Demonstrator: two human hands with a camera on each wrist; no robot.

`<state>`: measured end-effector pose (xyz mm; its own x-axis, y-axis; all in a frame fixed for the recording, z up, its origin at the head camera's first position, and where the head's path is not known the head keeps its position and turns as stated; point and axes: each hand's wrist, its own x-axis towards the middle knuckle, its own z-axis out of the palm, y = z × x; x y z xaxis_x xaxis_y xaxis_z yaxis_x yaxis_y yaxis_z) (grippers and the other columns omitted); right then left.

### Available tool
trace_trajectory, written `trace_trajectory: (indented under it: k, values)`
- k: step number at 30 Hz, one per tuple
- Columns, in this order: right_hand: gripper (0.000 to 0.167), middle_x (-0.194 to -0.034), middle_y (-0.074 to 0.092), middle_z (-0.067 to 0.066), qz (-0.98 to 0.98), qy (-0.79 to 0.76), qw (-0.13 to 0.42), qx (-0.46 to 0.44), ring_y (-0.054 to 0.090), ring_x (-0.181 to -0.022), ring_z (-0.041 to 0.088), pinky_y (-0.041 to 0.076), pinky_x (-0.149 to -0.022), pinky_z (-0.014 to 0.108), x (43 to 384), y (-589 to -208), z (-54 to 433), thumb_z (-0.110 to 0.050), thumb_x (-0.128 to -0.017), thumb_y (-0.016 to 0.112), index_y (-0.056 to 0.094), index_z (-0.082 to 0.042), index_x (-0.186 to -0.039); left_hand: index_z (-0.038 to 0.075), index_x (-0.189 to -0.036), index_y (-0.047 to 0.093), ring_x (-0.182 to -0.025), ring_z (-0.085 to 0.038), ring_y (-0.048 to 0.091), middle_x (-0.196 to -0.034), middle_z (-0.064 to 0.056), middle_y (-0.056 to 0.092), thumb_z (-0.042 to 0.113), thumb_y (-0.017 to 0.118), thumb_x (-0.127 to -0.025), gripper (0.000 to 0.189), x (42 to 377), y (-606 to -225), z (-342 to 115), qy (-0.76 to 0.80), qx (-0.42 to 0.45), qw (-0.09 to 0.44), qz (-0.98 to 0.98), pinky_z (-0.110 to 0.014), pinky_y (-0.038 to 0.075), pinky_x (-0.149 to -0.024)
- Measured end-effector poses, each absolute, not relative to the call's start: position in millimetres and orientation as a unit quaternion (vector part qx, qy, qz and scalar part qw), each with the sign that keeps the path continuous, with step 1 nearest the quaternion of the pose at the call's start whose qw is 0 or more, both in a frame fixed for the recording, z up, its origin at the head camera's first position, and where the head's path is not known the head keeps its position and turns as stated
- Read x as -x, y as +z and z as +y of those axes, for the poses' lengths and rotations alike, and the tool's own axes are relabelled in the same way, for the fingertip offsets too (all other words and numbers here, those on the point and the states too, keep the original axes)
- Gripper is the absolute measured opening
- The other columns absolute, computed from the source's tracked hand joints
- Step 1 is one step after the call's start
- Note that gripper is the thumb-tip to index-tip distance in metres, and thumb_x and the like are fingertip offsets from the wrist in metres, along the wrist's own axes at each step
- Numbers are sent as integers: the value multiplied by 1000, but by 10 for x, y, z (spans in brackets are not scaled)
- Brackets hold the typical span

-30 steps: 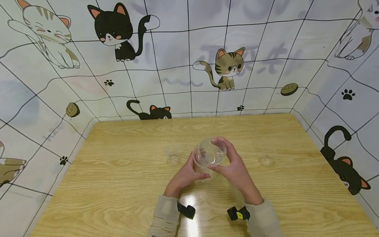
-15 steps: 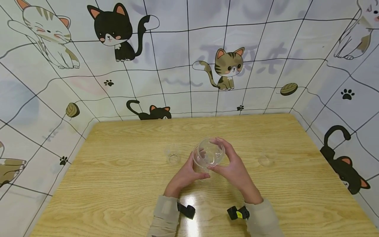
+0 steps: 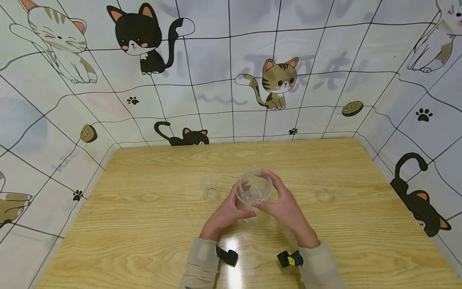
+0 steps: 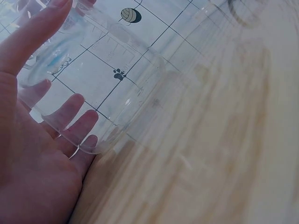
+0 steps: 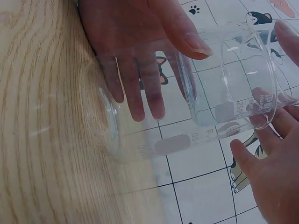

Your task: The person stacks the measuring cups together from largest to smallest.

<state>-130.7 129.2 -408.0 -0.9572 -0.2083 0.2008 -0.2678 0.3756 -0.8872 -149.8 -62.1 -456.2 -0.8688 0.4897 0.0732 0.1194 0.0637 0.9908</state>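
A large clear glass beaker (image 5: 172, 145) stands on the table, and my left hand (image 3: 224, 213) grips its side with the thumb in front and the fingers behind. Partly inside its mouth is a smaller glass beaker (image 5: 247, 70) with white markings that include 250. My right hand (image 3: 287, 206) holds this smaller beaker near its rim, thumb on the near side and fingers on the far side. Seen from the head, the smaller beaker's open top (image 3: 255, 185) tilts slightly over the larger one. Through the glass, the left fingers (image 4: 70, 112) show against the large beaker.
To the left on the wooden table (image 3: 144, 224) stands a small clear glass vessel (image 3: 211, 189). Another faint clear vessel (image 3: 325, 193) is at the right. Cat-patterned cloth walls (image 3: 216, 72) rise behind the table and on both sides.
My right hand and the smaller beaker have shifted slightly left and down, deeper into the larger beaker's mouth. My left hand and the large beaker stay in place.
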Motion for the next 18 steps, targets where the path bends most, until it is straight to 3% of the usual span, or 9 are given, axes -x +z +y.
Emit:
trace_trajectory:
  k: [11,18]
  values:
    - [79,-132,37,-19,-836,530,22,-140,25,-128,17,25,-93,59,1321,-4099,1285,-45,-65,76,33,-41,-132,34,-138,19,-125,-17,34,-138,-6,35,19,77,-69,92,1503,-4581,-623,639,-205,145,727,-38,26,-100]
    - [83,-132,38,-19,-838,527,22,-143,23,-129,17,24,-94,58,1316,-4121,1287,-47,-65,75,30,-39,-134,40,-136,19,-121,-8,36,-133,9,39,28,80,-65,94,1594,-4826,-612,634,-196,131,737,-37,27,-99]
